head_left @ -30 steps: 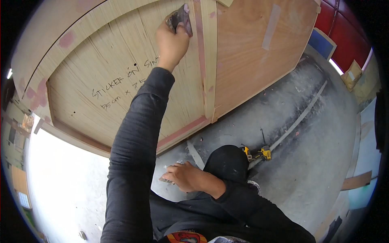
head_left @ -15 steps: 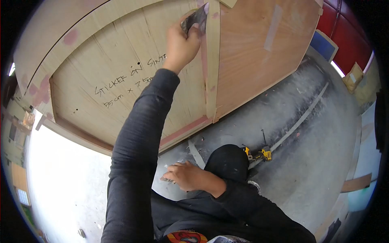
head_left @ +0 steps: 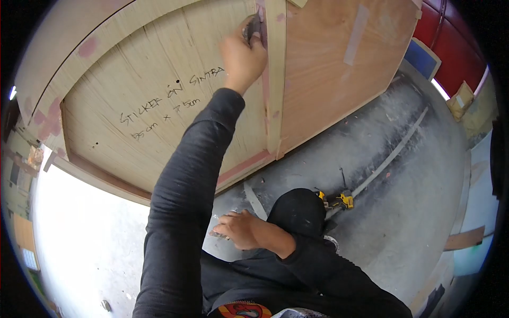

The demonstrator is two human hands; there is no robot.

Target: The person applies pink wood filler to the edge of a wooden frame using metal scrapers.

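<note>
My left hand [head_left: 244, 55] is raised high and closed on a dark, stained putty knife [head_left: 252, 27]. Its blade meets the pink-smeared inner edge of an upright wooden strip [head_left: 275, 79], near the top of a large wooden panel [head_left: 159, 69] with handwriting on it. Low in front of my body, my right hand [head_left: 241, 230] is closed round a thin flat scraper [head_left: 216, 233]; most of it is hidden under the fingers. Pink filler [head_left: 246, 168] also runs along the panel's lower inner edge.
A reddish plywood sheet [head_left: 334, 69] adjoins the strip on the right. Yellow-and-black power tools [head_left: 345, 200] lie on the grey floor [head_left: 392, 212] beside my black-clad knee [head_left: 297, 212]. Farther right are a blue board [head_left: 422, 59] and a brown piece of board [head_left: 465, 239].
My left hand has moved slightly down along the strip, and the putty knife has turned more upright. The view has shifted a little; my right hand stays in place.
</note>
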